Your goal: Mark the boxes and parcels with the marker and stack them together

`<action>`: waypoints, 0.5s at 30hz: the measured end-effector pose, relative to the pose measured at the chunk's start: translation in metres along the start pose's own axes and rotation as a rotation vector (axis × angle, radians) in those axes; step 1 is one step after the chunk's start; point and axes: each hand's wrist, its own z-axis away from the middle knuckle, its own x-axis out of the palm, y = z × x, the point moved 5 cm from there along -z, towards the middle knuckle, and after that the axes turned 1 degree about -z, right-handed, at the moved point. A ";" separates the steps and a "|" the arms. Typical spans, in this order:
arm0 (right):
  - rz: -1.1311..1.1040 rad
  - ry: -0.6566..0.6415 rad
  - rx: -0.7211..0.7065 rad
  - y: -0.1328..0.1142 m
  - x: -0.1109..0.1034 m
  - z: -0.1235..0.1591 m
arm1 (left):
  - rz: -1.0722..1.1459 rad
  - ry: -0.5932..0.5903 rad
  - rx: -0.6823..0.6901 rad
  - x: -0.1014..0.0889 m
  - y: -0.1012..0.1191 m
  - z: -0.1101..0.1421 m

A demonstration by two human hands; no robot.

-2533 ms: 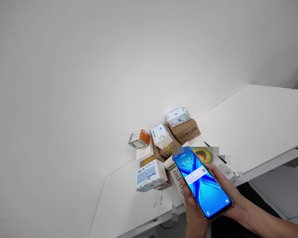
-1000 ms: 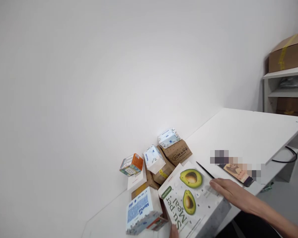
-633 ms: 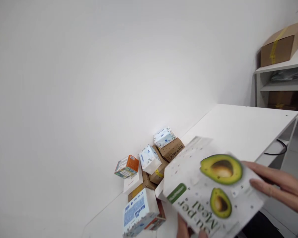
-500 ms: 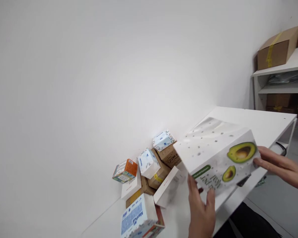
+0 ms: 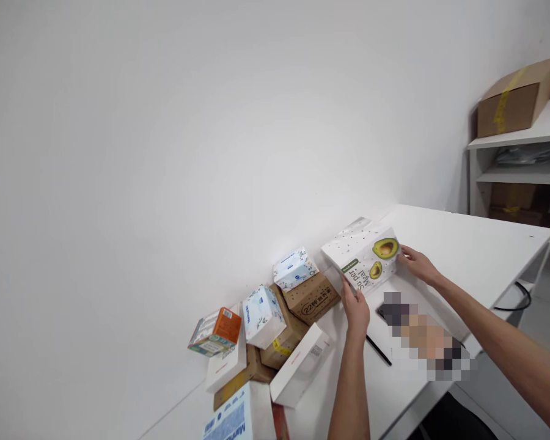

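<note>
A white box printed with avocados (image 5: 355, 247) is held up over the far side of the table, close to the wall. My left hand (image 5: 356, 311) grips its near lower left corner, with the thumb on the printed face. On the opposite end, my right hand (image 5: 417, 266) closes its fingers around the edge by the larger avocado. Whether the box touches the table, I cannot tell. Just left of it stands a brown carton (image 5: 314, 297) with a tissue pack (image 5: 294, 269) on top.
Several boxes pile up along the wall, among them an orange box (image 5: 217, 330), a tissue pack (image 5: 262, 316) and a leaning white box (image 5: 300, 366). A black pen-like stick (image 5: 379, 350) lies on the white table (image 5: 467, 244). Shelves with a taped carton (image 5: 508, 107) stand at right.
The avocado box has moved away from me and to the left, toward the wall and the pile, with both hands on it. The stick and a pixelated patch on the table now show.
</note>
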 end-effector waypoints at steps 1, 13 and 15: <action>0.023 -0.007 0.010 0.002 0.008 -0.005 | 0.013 0.002 -0.011 -0.002 -0.003 -0.003; 0.084 -0.066 0.225 0.043 -0.001 0.011 | -0.195 0.186 0.287 -0.098 -0.056 0.141; 0.096 -0.074 0.276 0.043 -0.014 0.022 | -0.287 0.237 0.315 -0.108 -0.063 0.162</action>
